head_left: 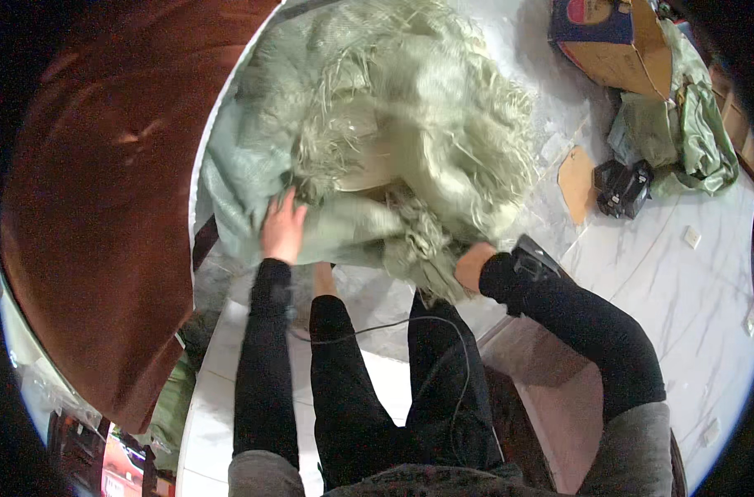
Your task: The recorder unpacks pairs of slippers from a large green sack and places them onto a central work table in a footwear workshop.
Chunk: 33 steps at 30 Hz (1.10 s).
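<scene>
The pale green woven sack (460, 166), a big heap with frayed edges, lies on the marble floor (642, 273) in front of the person. Its middle gapes, but the inside is too blurred to name. The handling seems to me midway: the fabric is spread wide and loose, and I see no tied or finished part. How much is left, I cannot tell.

At half past seven from the heap's centre, the left hand (284, 228) rests on the fabric, fingers rather straight and the thumb apart; whether they pinch anything, I cannot tell. At five o'clock, the right hand (474, 263) touches the bunched part; its fingers are hidden, so I cannot tell their grip.

Farther out, I count one carton (613, 50) at two o'clock; at three to four, one flat cardboard piece (574, 184) and one black plastic bundle (623, 189); near three, one crumpled green bag (706, 137); at nine, one brown cover (112, 182); at six, one dark cable (368, 330). The sack I count as one, though its layers could be several.
</scene>
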Motion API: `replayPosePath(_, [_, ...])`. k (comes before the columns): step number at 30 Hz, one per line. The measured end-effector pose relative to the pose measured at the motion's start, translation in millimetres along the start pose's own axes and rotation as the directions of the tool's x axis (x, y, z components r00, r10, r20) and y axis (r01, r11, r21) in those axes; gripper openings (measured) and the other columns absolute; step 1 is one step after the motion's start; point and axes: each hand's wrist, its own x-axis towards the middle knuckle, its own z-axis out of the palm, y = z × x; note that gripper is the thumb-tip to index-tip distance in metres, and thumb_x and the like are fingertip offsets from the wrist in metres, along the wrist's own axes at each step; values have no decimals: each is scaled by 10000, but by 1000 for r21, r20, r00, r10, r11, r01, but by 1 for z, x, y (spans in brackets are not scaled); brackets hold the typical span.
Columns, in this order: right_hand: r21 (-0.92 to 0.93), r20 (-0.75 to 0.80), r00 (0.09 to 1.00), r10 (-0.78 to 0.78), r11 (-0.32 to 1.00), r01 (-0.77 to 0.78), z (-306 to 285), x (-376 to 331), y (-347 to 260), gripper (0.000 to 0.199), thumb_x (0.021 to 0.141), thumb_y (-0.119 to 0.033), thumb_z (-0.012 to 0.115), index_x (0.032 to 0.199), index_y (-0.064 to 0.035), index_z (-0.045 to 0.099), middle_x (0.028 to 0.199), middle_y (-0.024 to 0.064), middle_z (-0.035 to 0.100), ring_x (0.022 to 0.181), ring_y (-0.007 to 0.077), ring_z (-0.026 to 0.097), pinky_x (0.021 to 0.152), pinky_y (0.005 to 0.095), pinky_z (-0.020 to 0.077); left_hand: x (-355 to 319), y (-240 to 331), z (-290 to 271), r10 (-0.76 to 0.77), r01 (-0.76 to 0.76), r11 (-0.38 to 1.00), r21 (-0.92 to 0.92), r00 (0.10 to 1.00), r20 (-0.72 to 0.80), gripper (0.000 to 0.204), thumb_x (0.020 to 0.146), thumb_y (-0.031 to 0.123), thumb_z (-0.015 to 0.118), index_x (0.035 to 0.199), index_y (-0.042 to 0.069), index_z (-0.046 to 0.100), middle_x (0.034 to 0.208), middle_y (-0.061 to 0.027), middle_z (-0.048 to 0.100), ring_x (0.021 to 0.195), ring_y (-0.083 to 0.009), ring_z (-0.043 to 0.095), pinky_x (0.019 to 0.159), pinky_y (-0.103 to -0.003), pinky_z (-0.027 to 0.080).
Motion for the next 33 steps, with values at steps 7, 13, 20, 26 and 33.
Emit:
replayPosePath(7, [355,-807,565,171,905,234,-34,7,7,251,743,-87,517,994,-81,516,808,122,551,795,307,583,651,414,499,-32,96,31,621,-630,771,-96,776,-110,155,854,91,498,985,33,558,958,-151,606,880,-290,593,872,-453,426])
replayPosePath(13, [794,-569,311,761,607,-32,-77,3,137,263,851,-209,466,772,-5,612,606,118,595,558,229,613,555,332,504,-130,-22,128,80,-477,862,174,466,881,225,802,180,521,894,-8,604,854,-212,623,837,-390,603,734,-497,463])
replayPosePath(20, [147,-935,340,102,983,108,-61,28,53,134,743,-128,529,855,-75,580,761,135,624,713,306,631,606,420,510,-8,74,83,-119,351,773,-528,898,423,210,889,150,421,976,18,558,604,-92,591,407,-165,536,359,-289,417])
replayPosePath(26, [306,-705,681,198,951,40,-48,28,68,294,797,-184,507,1082,-148,567,661,126,613,624,317,620,582,452,501,74,56,17,-41,217,732,-645,960,275,308,933,284,423,1119,61,522,857,-100,621,541,-118,583,416,-230,447])
replayPosePath(33, [462,-882,41,470,843,276,-102,12,92,446,788,-126,518,1222,-121,413,753,186,617,673,353,609,590,450,491,102,27,-36,-308,36,892,-451,777,-548,677,890,367,511,1317,-103,277,1360,-271,341,1248,-353,358,1039,-361,260])
